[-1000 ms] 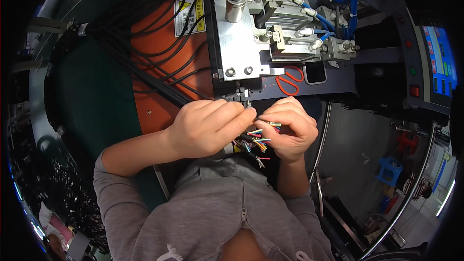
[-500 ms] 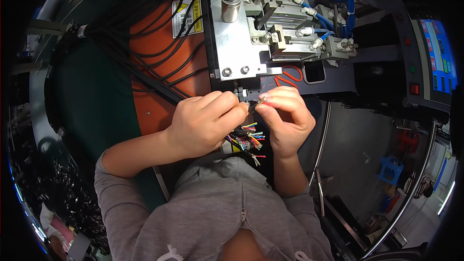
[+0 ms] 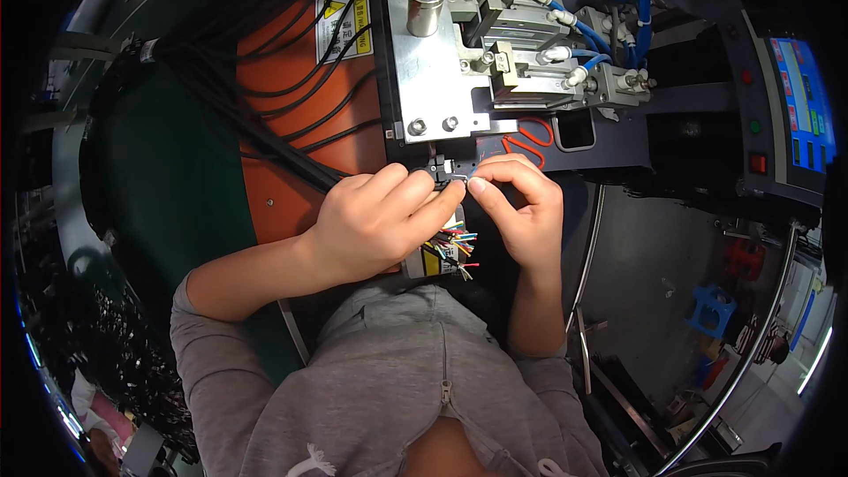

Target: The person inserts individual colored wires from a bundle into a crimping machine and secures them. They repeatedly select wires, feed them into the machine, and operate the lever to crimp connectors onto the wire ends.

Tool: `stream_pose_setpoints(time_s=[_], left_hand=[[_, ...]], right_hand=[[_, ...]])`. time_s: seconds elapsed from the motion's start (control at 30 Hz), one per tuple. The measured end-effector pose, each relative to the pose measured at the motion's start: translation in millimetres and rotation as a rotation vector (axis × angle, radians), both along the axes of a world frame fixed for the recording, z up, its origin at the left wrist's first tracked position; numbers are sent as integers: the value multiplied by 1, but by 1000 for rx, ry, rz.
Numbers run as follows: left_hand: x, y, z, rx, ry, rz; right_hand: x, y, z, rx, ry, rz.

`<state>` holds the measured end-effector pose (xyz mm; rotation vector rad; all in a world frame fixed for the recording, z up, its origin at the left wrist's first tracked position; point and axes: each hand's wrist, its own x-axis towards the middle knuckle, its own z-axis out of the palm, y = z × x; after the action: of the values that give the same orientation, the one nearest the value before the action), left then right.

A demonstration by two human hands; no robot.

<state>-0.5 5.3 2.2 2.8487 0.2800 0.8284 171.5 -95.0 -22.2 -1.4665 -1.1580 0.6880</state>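
My left hand [image 3: 375, 216] is closed in front of the machine, its thumb and forefinger tips pinched together beside a small black fixture with a white piece [image 3: 441, 168]. My right hand [image 3: 523, 208] meets it from the right, thumb and forefinger pinching a thin pale wire [image 3: 460, 178] at the fixture's front edge. What the left fingertips hold is hidden behind them. Below my left hand hang several stripped cable ends with coloured wires [image 3: 461, 243], fanned out in red, yellow, blue and white.
A metal press plate [image 3: 433, 79] with pneumatic cylinders overhangs the fixture. Red-handled pliers or scissors [image 3: 537, 137] lie to its right. Black cables [image 3: 291, 159] run over the orange table [image 3: 265, 185] at left. A touchscreen [image 3: 804, 106] and red button [image 3: 757, 162] are far right.
Both hands have shifted slightly toward the fixture, and the wire between them now lies against its front. A rod on the press plate stands higher. The loose coloured wire ends have shifted a little.
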Motion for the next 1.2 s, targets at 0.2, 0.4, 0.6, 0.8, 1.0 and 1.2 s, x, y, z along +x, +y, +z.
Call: stream_pose_setpoints(time_s=[0.2, 0.4, 0.6, 0.8, 1.0, 1.2], left_hand=[[1, -6, -3, 28, 139, 113], [1, -10, 0, 26, 196, 180], [2, -6, -5, 16, 135, 153], [3, 6, -4, -57, 68, 125], [-4, -2, 6, -52, 213, 175], [-7, -4, 9, -69, 303, 246]], right_hand=[[-17, 16, -5, 49, -407, -135], [-22, 14, -7, 68, -434, -150], [-23, 18, -24, 16, -146, -200], [-21, 15, -43, -157, 523, -115], [-26, 16, -35, -65, 227, -214], [-5, 22, -7, 308, -94, 289]])
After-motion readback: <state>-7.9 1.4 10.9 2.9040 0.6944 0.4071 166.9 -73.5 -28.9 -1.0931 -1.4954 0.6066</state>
